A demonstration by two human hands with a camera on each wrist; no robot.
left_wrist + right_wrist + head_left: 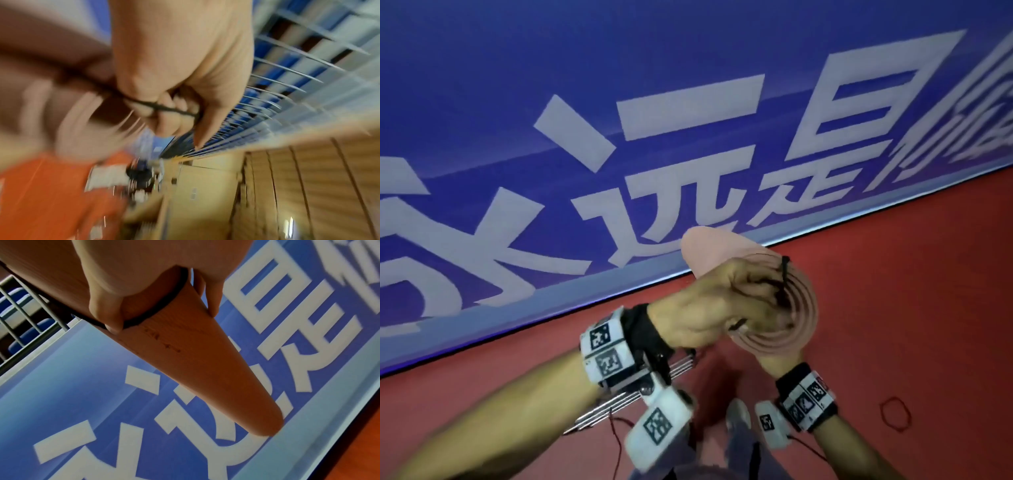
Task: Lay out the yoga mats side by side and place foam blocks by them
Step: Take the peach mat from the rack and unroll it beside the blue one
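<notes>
A rolled pink yoga mat [709, 250] is held up in the air above the red floor, its spiral end turned toward me. My right hand [784, 359] grips the roll from beneath; in the right wrist view its fingers [109, 309] and thumb wrap the yoga mat [205, 369] beside a black elastic band [164, 305] circling it. My left hand [722, 301] sits at the spiral end with fingers curled round the black band [784, 270]. In the blurred left wrist view the band [170, 110] runs across the curled fingers [164, 120].
A blue banner wall [619, 102] with large white characters stands just ahead, meeting the red floor [911, 274]. A red rubber band [895, 413] lies on the floor at the right. Silver metal bars [616, 401] lie under my left wrist. A railing with blue seats [24, 305] rises above the banner.
</notes>
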